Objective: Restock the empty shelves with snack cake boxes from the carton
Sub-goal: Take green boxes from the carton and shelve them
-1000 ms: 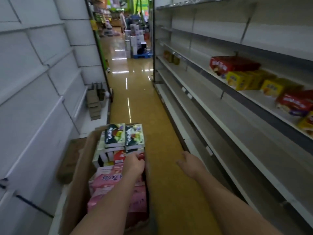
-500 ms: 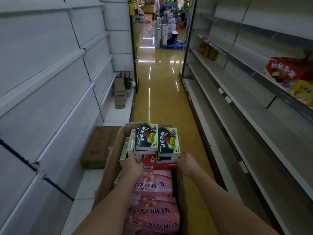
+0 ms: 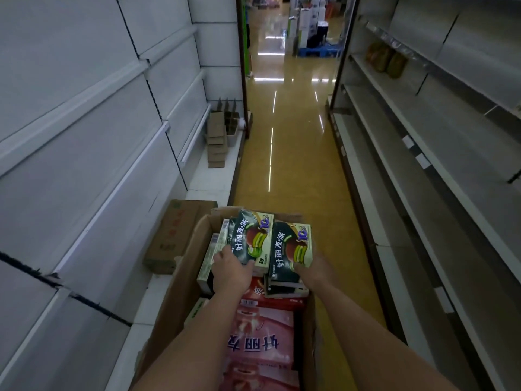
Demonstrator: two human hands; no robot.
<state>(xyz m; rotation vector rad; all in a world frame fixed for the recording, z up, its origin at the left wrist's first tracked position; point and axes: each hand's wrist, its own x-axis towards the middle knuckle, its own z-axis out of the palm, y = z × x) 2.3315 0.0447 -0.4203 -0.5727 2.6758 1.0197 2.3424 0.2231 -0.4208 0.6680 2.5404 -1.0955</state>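
An open brown carton [image 3: 180, 280] stands on the floor in front of me, packed with snack cake boxes. Two dark green boxes lie on top: the left green box [image 3: 248, 238] and the right green box [image 3: 291, 252]. My left hand [image 3: 231, 273] grips the near edge of the left one. My right hand [image 3: 313, 270] holds the right one at its near right corner, thumb on its face. Pink boxes [image 3: 260, 342] and a red box [image 3: 270, 299] fill the carton's near part. Bare grey shelves [image 3: 439, 170] run along the right.
A closed brown carton [image 3: 172, 232] lies on the low white ledge at the left, under grey wall panels. Folded cardboard pieces [image 3: 217, 142] are stacked further along that ledge. The yellow aisle floor [image 3: 293, 165] stretches ahead. A few packets [image 3: 384, 59] sit on a far right shelf.
The view has swung left and down, away from the stocked right shelf. Both hands have reached forward over the carton and taken hold of the two green boxes on top.
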